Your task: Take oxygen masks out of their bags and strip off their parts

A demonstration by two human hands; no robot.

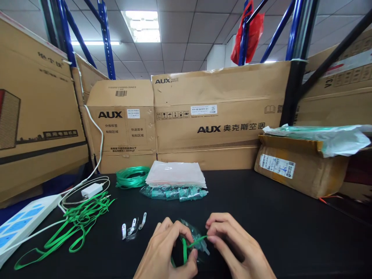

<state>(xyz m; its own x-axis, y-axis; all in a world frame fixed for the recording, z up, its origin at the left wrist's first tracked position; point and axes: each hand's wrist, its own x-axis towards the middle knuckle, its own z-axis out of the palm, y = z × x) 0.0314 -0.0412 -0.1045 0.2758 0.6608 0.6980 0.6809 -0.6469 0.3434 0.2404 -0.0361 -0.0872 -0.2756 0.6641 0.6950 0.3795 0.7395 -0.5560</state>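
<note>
A flat green cord (185, 251) loops through the fingers of my left hand (167, 248), which is closed on it. The cord's thin end runs across to my right hand (234, 244), pinched between thumb and fingertips. Just behind and below the cord, a small clear plastic bag (194, 232) with teal contents lies on the black table (279, 221); what is inside is partly hidden by my hands. Left of my left hand lie a few small silvery metal pieces (133, 224), one of them seemingly in clear film.
A tangle of green cord (84, 217) lies beside a white power strip (29, 219) with cables and a white adapter (92, 190). Behind are coiled green tubing (132, 177), a stack of white bags (176, 174) and bagged teal parts (174, 193). Cardboard boxes (221, 143) wall the back; another box (302, 166) stands right.
</note>
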